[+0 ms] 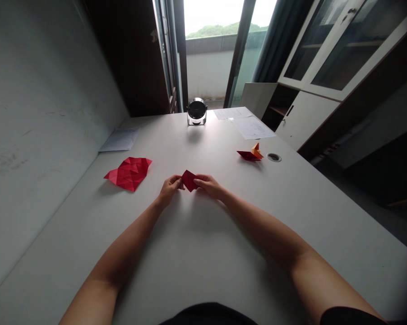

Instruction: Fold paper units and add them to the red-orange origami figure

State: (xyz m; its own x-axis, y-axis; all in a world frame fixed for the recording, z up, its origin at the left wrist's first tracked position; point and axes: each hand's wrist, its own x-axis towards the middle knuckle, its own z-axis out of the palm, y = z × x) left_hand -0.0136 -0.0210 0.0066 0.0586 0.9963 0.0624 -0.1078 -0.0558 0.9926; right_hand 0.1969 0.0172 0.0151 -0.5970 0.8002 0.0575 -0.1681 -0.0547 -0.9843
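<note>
A small folded red paper [189,179], roughly diamond-shaped, is held between my two hands above the white table [196,234]. My left hand [171,187] pinches its left corner with thumb and fingers. From the other side, my right hand [208,185] grips the right corner, its thumb lying on the front face. To the left lies a creased, mostly unfolded sheet of red paper [129,174]. Off to the right rest a folded red paper piece [248,155] and an orange folded paper piece [256,151], touching or overlapping.
A round black-and-silver device on a stand [196,112] stands at the table's far edge. Printed sheets [252,128] lie at the back right, other papers [119,139] by the left wall. A round cable hole [274,157] sits near the right edge. Cabinets [308,117] stand beyond it.
</note>
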